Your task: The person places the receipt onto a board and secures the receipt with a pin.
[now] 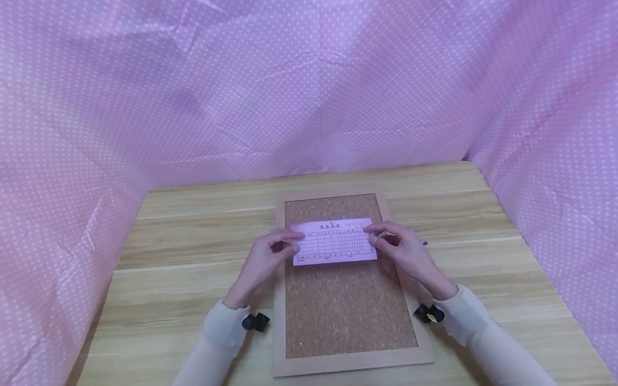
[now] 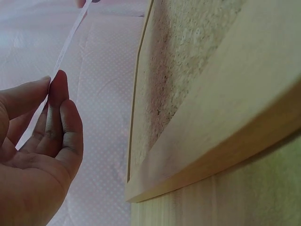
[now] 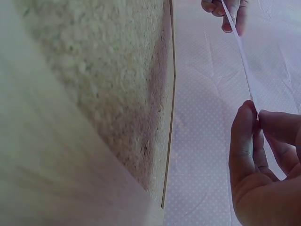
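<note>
A pink printed receipt slip [image 1: 333,244] with a ruled table is held flat between both hands, over the upper half of a cork board [image 1: 347,311]. My left hand [image 1: 270,254] pinches its left edge between thumb and fingers. At the opposite edge my right hand [image 1: 401,249] pinches it the same way. Both wrist views catch the paper [image 3: 244,70] edge-on, raised off the cork, with a gap between the left hand [image 2: 42,127] and the board's wooden frame [image 2: 188,155].
The framed board lies on a wood-grain table [image 1: 183,236]. Just right of its frame is a small dark blue object [image 1: 425,243], perhaps a pushpin. Pink polka-dot cloth [image 1: 309,96] hangs behind the table and on both sides.
</note>
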A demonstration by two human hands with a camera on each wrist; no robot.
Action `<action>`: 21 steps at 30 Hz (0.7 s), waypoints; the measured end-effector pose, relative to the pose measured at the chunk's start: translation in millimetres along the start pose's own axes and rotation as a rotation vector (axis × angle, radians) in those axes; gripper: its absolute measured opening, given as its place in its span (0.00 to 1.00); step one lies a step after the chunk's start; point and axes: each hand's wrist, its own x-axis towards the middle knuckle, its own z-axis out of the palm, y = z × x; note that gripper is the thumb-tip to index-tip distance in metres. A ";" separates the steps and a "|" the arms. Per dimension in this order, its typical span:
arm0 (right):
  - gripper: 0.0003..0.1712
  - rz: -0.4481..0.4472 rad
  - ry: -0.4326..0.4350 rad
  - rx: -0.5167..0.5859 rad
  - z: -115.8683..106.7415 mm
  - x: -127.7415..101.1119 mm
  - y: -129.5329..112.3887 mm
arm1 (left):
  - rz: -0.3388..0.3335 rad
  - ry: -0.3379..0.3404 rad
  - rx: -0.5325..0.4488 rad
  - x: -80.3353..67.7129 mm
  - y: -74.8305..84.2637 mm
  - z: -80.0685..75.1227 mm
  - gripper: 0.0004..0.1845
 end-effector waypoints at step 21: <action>0.14 -0.023 -0.038 -0.111 -5.7 5.2 7.3 | -0.080 0.004 0.075 1.8 -2.6 9.0 0.15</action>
